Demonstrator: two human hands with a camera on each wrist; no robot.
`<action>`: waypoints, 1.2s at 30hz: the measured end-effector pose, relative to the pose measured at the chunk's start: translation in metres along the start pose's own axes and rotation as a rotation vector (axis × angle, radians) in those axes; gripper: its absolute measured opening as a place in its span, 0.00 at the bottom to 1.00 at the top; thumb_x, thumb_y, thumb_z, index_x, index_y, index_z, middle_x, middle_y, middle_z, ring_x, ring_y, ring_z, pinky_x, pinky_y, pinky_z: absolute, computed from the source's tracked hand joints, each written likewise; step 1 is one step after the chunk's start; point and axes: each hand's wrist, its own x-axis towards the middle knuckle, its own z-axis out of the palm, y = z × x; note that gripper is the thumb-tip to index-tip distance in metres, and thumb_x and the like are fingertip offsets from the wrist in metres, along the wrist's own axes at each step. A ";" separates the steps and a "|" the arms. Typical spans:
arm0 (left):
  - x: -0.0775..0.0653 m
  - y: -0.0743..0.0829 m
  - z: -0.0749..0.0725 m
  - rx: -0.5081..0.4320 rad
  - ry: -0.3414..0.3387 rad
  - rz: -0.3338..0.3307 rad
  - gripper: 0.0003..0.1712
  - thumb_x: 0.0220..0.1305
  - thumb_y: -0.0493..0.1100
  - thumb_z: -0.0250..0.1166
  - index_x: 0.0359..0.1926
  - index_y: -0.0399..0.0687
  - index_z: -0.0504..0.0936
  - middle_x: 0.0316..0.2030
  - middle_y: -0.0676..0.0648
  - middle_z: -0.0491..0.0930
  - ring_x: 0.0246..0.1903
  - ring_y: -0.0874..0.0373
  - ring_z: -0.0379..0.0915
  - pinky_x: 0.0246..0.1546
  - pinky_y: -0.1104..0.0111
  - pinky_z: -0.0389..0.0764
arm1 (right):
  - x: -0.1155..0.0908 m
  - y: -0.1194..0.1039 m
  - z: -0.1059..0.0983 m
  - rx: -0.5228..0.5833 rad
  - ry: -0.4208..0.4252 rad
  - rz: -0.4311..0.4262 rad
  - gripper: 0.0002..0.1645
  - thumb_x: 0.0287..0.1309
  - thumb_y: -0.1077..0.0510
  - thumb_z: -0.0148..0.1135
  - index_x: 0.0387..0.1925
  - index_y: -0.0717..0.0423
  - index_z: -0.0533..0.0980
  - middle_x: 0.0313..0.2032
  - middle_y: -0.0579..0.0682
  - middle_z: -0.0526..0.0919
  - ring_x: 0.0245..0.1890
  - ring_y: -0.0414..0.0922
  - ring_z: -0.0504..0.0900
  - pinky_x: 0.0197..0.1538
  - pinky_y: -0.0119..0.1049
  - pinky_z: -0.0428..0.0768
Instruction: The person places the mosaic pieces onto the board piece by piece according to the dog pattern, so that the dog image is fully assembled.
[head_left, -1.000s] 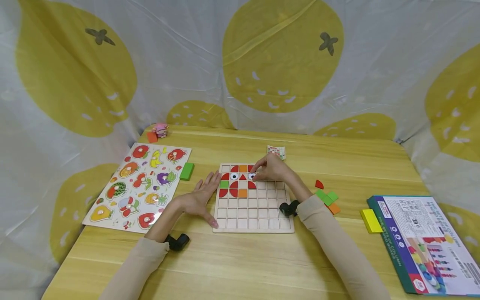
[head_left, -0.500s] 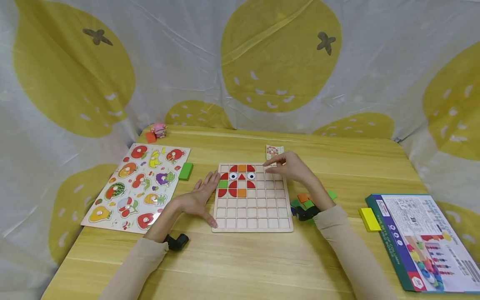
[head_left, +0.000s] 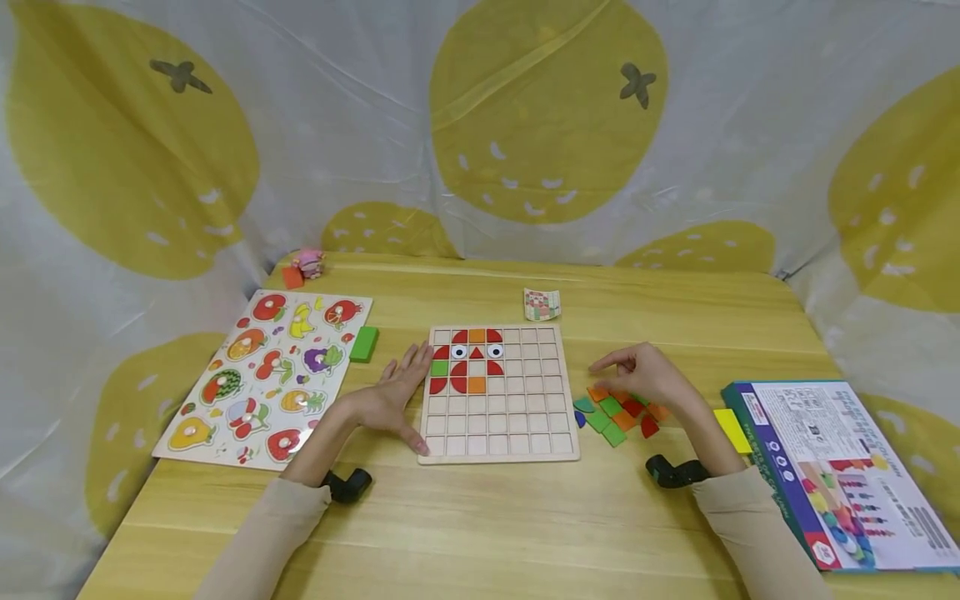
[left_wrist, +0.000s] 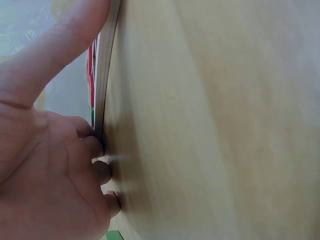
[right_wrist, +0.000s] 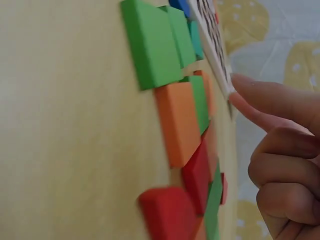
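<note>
My left hand (head_left: 384,405) steadies the left edge of a wooden grid board (head_left: 498,423), thumb at the near corner and spread fingers farther up. In the left wrist view its fingertips rest on the table beside the board edge (left_wrist: 103,75). Red, orange and green pieces and two eye tiles (head_left: 495,352) fill part of the board's upper left. My right hand (head_left: 643,372) hovers over a pile of loose coloured pieces right of the board, holding nothing. Its index finger and thumb reach forward; the other fingers curl. Below it lie a green square (right_wrist: 155,47), an orange block (right_wrist: 179,125) and red pieces (right_wrist: 170,212).
A small pattern card (head_left: 542,305) lies behind the board. At left are a fruit puzzle board (head_left: 281,400), a green block (head_left: 364,343), an orange-red block (head_left: 293,277) and a pink figurine (head_left: 309,262). A yellow block (head_left: 732,431) touches a box (head_left: 847,467) at right.
My right hand has left the right eye tile on the board and moved right and nearer, over the loose pieces. The left hand stays at the board's edge.
</note>
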 end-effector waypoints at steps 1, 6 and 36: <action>0.000 0.000 0.000 -0.002 0.000 0.000 0.86 0.31 0.61 0.81 0.75 0.44 0.25 0.75 0.43 0.18 0.75 0.45 0.13 0.74 0.44 0.25 | -0.002 0.003 0.000 0.004 -0.013 0.005 0.16 0.52 0.55 0.72 0.44 0.53 0.85 0.14 0.43 0.55 0.16 0.40 0.54 0.20 0.31 0.57; 0.000 0.000 0.001 -0.015 -0.002 0.004 0.86 0.31 0.61 0.81 0.75 0.44 0.25 0.75 0.43 0.18 0.75 0.44 0.13 0.74 0.44 0.25 | -0.011 0.014 0.001 0.046 -0.052 0.022 0.18 0.49 0.57 0.73 0.44 0.54 0.84 0.15 0.43 0.56 0.17 0.39 0.54 0.20 0.30 0.54; 0.000 -0.001 0.001 -0.016 0.002 0.013 0.86 0.32 0.61 0.81 0.75 0.45 0.24 0.75 0.43 0.17 0.75 0.45 0.12 0.74 0.44 0.25 | -0.010 0.005 0.008 0.061 0.006 0.152 0.22 0.47 0.55 0.74 0.43 0.60 0.78 0.16 0.44 0.60 0.18 0.41 0.61 0.20 0.30 0.61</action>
